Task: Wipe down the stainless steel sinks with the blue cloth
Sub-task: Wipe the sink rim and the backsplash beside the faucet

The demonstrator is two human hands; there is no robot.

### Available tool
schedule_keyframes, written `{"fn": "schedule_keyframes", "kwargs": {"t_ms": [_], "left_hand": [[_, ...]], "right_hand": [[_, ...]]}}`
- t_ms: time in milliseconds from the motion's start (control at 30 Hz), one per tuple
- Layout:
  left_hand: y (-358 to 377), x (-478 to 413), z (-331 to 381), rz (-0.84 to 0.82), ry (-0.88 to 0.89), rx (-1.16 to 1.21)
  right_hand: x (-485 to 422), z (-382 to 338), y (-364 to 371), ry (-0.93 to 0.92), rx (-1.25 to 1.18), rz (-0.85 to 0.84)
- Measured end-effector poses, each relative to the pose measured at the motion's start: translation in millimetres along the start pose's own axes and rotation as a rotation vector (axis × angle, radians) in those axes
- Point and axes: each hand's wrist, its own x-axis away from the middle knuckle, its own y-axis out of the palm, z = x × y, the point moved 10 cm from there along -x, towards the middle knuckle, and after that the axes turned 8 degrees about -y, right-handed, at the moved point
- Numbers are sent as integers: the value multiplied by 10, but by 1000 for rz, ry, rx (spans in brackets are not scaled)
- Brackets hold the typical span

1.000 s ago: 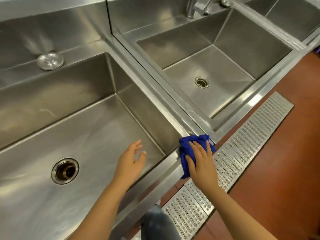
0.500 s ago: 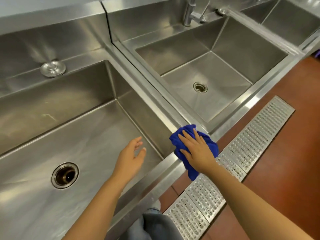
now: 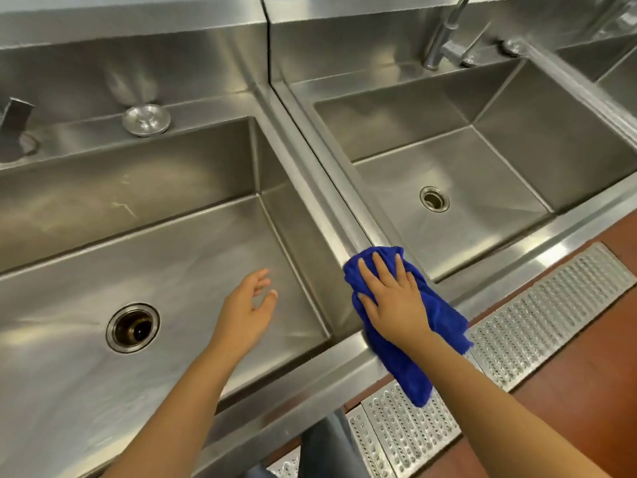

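Right hand (image 3: 393, 298) lies flat on the blue cloth (image 3: 439, 317), fingers straight and spread. It presses the cloth onto the front end of the steel divider (image 3: 310, 174) between the two sinks, roughly 4 o'clock from view centre. Cloth is bunched under my palm, and its tail drapes over the front rim toward 5 o'clock, hanging in front of the floor grate (image 3: 537, 312). Left hand (image 3: 246, 312) is at 7 o'clock, holding nothing, fingers loose and slightly bent. It sits over the left sink (image 3: 138, 188) near that basin's right wall; can't tell if it touches the steel. Hands are apart, with the divider's left edge between them. Left sink drain (image 3: 132, 327) is at 8 o'clock from centre. Round steel cap (image 3: 146, 119) sits on the back ledge at 10 o'clock. Right sink (image 3: 551, 139) is at 2 o'clock, its drain (image 3: 434, 199) nearer 3. Faucet (image 3: 444, 36) stands on that sink's back ledge at 1 o'clock. Part of a third basin (image 3: 617, 74) shows at the far 2 o'clock edge. The grate runs along the sink fronts over red-brown floor (image 3: 586, 391). My trouser leg (image 3: 324, 450) is at 6 o'clock.
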Motion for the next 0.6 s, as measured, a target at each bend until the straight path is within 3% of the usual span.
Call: {"fn": "schedule_keyframes", "kwargs": {"t_ms": [233,367,600], "left_hand": [[283,-194,253,85,-77,34],[243,-200,270,143,-101,10],[-67,29,19,289,-191,50]], "right_hand": [[-660,-122,-176,-186,-22,-15],[-507,-107,-156,-237,-19,26],[-1252,-304,-343,-260,12,35]]}}
